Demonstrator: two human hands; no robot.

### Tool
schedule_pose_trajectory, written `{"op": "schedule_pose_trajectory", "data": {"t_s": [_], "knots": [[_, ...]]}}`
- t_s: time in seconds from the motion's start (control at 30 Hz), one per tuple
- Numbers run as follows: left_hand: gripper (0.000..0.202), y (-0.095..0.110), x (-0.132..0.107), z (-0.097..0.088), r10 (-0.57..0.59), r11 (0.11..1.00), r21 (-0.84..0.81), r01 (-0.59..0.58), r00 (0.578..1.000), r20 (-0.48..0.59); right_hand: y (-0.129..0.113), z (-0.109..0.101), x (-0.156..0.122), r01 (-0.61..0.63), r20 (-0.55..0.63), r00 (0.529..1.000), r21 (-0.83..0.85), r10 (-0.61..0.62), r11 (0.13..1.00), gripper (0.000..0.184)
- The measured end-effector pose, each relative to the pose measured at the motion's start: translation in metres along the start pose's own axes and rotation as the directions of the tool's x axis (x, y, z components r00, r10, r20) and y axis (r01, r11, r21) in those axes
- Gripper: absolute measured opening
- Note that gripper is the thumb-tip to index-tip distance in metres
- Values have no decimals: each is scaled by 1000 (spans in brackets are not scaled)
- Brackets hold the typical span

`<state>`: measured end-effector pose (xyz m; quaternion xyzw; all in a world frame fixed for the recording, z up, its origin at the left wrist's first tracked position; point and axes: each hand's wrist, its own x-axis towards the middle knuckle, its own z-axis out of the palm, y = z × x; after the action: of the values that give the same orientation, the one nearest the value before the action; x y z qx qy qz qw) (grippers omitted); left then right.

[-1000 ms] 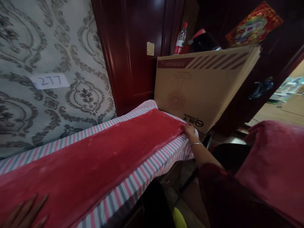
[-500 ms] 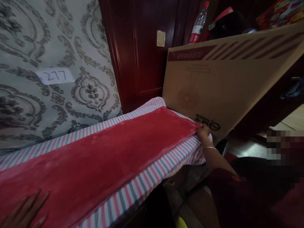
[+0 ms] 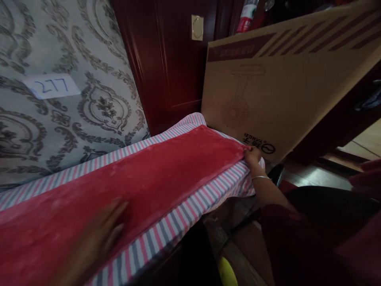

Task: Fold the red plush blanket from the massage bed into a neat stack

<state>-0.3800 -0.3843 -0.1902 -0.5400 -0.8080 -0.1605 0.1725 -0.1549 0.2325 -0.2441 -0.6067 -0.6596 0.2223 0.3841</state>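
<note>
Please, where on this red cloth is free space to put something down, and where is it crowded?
The middle of the red cloth is bare, between the left hand and the right hand. The far end is crowded: the cardboard box stands against it.

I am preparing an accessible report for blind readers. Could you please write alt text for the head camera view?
Two hands press on a red cloth spread over a striped sheet: the left hand, blurred, lies flat on it, and the right hand grips its far corner. A cardboard box stands behind, beside patterned wallpaper with a label reading 277.
</note>
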Motion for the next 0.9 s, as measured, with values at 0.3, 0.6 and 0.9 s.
{"op": "schedule_pose_trajectory", "data": {"t_s": [0.3, 0.6, 0.9], "knots": [[57, 87, 158, 72, 332, 941, -199, -272, 852, 404, -11, -6, -12, 55, 18, 998, -43, -55, 998, 39], [54, 73, 144, 108, 382, 921, -226, -318, 854, 352, -54, 1, -21, 385, -7, 918, -212, -395, 898, 44], [73, 58, 141, 135, 494, 869, -134, -476, 849, 187, -166, 111, 22, 451, 336, 859, -140, -386, 881, 41]]}}
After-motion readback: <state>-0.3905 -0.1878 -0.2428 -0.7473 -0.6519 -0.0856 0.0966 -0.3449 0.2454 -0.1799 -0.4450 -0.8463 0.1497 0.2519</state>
